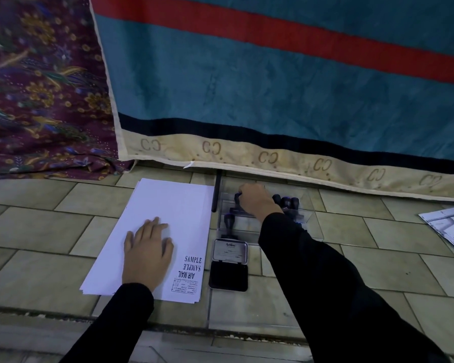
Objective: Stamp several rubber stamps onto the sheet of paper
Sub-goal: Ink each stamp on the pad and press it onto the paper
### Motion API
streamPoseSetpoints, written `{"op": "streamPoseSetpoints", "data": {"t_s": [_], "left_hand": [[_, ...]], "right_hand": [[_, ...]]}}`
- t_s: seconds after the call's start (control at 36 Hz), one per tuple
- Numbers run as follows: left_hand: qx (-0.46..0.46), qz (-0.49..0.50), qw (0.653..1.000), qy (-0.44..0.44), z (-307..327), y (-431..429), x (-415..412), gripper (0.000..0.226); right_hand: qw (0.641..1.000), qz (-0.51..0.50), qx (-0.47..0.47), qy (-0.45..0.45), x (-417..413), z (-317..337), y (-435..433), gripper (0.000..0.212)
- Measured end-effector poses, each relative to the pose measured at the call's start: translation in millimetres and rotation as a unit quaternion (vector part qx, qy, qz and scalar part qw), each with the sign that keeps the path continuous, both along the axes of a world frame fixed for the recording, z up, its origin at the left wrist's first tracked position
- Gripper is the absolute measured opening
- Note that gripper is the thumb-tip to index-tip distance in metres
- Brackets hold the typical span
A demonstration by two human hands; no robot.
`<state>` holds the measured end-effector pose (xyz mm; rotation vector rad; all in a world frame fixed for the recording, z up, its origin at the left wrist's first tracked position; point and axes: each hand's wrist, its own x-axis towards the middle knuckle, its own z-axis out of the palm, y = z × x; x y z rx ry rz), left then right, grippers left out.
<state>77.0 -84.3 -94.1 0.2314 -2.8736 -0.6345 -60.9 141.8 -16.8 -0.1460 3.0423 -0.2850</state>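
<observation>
Left hand point(147, 251) flat on paper stack point(168, 205), top sheet bearing SAMPLE and AIR MAIL prints near right edge. Right hand point(256, 201) far right, gripping dark stamp point(237, 200) in clear tray point(308, 205). Open ink pad point(229, 265) just right of paper, on tiled floor point(37, 231).

Probably home: tiled floor point(37, 224), patterned fabric point(42, 87), teal blanket point(273, 82) hanging behind.

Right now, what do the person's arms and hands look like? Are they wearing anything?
Both arms wear long black sleeves that reach to the wrists: the left sleeve and the right sleeve look plain, with no markings visible. The left hand and right hand are bare, with no gloves. No rings, watch or bracelets can be seen.
</observation>
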Motion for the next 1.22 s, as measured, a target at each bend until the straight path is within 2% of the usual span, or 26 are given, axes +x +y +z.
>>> {"op": "streamPoseSetpoints", "data": {"t_s": [0.08, 0.28, 0.39, 0.61, 0.75, 0.83, 0.89, 0.97, 1.03, 1.08, 1.14, 1.22], "left_hand": [[0.002, -0.002, 1.000, 0.002, -0.7, -0.8, -0.2, 0.038], [0.016, -0.004, 1.000, 0.003, 0.0, -2.1, -0.1, 0.037], [0.064, -0.003, 0.998, 0.005, 1.1, -7.2, -1.5, 0.035], [0.204, 0.012, 0.979, -0.019, 6.9, -16.3, -10.9, 0.027], [0.351, 0.047, 0.935, 0.006, 13.2, -17.7, -8.0, 0.021], [0.411, 0.061, 0.907, 0.064, 17.7, -12.7, -2.2, 0.025], [0.404, 0.063, 0.904, 0.128, 20.6, -6.9, 3.1, 0.030], [0.335, -0.008, 0.925, 0.181, 21.0, 1.8, 9.5, 0.027], [0.295, -0.084, 0.937, 0.166, 20.0, 8.4, 13.4, 0.023], [0.265, -0.165, 0.944, 0.109, 19.3, 16.4, 18.0, 0.027], [0.211, -0.229, 0.949, 0.047, 16.6, 25.3, 21.5, 0.051], [0.149, -0.268, 0.952, 0.009, 9.2, 36.4, 22.4, 0.089]], "right_hand": [[0.999, -0.008, -0.042, 0.013, -1.3, -1.6, -1.5, 0.023], [0.975, -0.044, -0.209, 0.054, -4.4, -3.4, 1.6, 0.014], [0.954, -0.050, -0.287, 0.070, -3.3, -3.6, 6.4, 0.022], [0.913, -0.017, -0.344, 0.218, 40.0, 20.6, 15.2, 0.017], [0.912, 0.036, -0.346, 0.219, 96.3, 21.6, 10.7, 0.021], [0.909, 0.063, -0.350, 0.218, 127.1, 17.6, 8.4, 0.022], [0.910, 0.076, -0.351, 0.206, 143.7, 12.9, 8.3, 0.021], [0.917, 0.079, -0.346, 0.185, 162.3, 3.2, 8.7, 0.020], [0.919, 0.077, -0.346, 0.176, 170.8, -3.2, 8.8, 0.019], [0.922, 0.074, -0.338, 0.173, 177.1, -8.2, 8.2, 0.019], [0.924, 0.072, -0.335, 0.171, 181.9, -11.6, 6.9, 0.019], [0.926, 0.074, -0.331, 0.165, 187.0, -14.2, 4.9, 0.020]]}}
